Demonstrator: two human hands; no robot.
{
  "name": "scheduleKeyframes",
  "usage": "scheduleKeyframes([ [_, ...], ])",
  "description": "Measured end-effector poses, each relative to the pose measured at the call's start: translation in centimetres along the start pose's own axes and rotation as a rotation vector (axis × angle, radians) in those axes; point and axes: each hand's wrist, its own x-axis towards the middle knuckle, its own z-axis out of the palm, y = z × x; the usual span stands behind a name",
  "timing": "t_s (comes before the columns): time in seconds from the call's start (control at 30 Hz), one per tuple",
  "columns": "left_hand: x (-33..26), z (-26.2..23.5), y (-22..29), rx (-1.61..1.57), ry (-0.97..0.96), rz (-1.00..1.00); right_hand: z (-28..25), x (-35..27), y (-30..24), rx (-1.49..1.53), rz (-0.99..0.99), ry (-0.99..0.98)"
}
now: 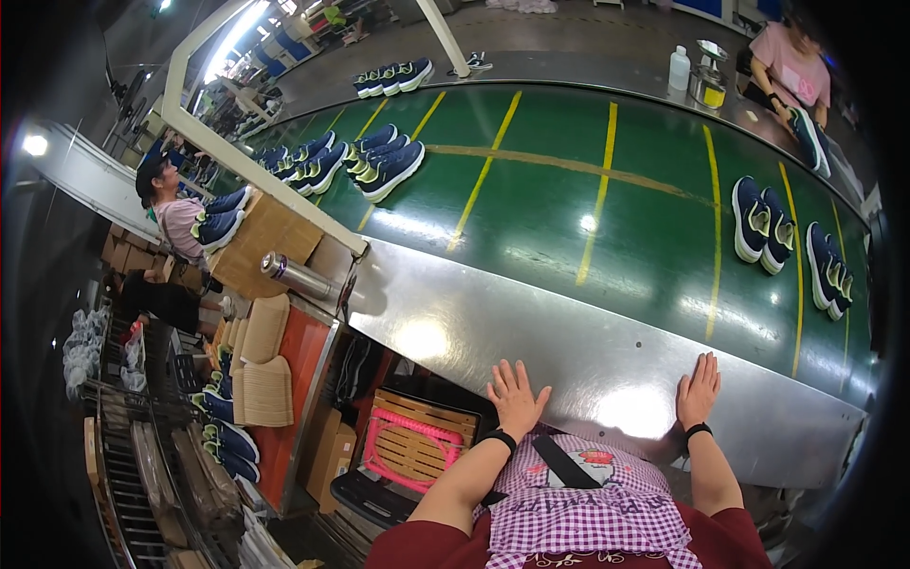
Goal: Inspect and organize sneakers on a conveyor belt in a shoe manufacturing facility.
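Observation:
Both my hands rest on the bare metal ledge (493, 308) along the near side of a green conveyor belt. My left hand (518, 398) lies there with its fingers spread and holds nothing. Farther right, my right hand (698, 389) is laid flat, fingers stretched toward the belt, also holding nothing. Past it on the belt stand two pairs of navy sneakers, a nearer pair (763, 226) and one farther right (829, 270). Several more navy sneakers (387, 171) stand on the belt at the left.
A steel thermos (299, 277) lies by a cardboard box (265, 247) with shoes on top, at left. Below are cardboard insoles (263, 391) and a chair with a pink frame (414, 448). Across the belt, a person (791, 71) handles a shoe near a white bottle (679, 69).

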Motion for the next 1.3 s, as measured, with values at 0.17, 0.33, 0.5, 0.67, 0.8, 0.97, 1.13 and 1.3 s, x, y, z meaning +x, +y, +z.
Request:
scheduleKeyframes([
  [0.17,0.1,0.2,-0.1,-0.009,0.014,0.002,-0.1,0.2,-0.3,0.008,0.003,-0.001],
  [0.33,0.2,0.0,-0.1,0.014,-0.001,-0.017,-0.3,0.3,-0.5,0.019,0.011,-0.024],
  [0.5,0.3,0.1,-0.1,0.019,0.0,-0.019,-0.3,0.5,-0.7,0.013,0.007,-0.02],
  [0.67,0.4,0.3,-0.3,0.03,0.009,-0.016,-0.2,0.6,-0.9,0.017,0.006,-0.022],
  [0.8,0.5,0.2,-0.3,0.04,0.011,-0.015,0.3,0.6,-0.7,0.011,-0.001,-0.011],
  [0.97,0.6,0.5,-0.4,0.05,0.019,-0.013,0.4,0.8,-0.8,0.009,0.007,-0.011],
  [1.13,0.8,0.6,-0.6,0.054,0.015,-0.018,0.8,0.9,-0.9,0.0,0.002,-0.01],
  [1.3,1.0,0.7,-0.7,0.054,0.006,-0.022,1.0,1.0,-1.0,0.005,-0.003,-0.013],
])
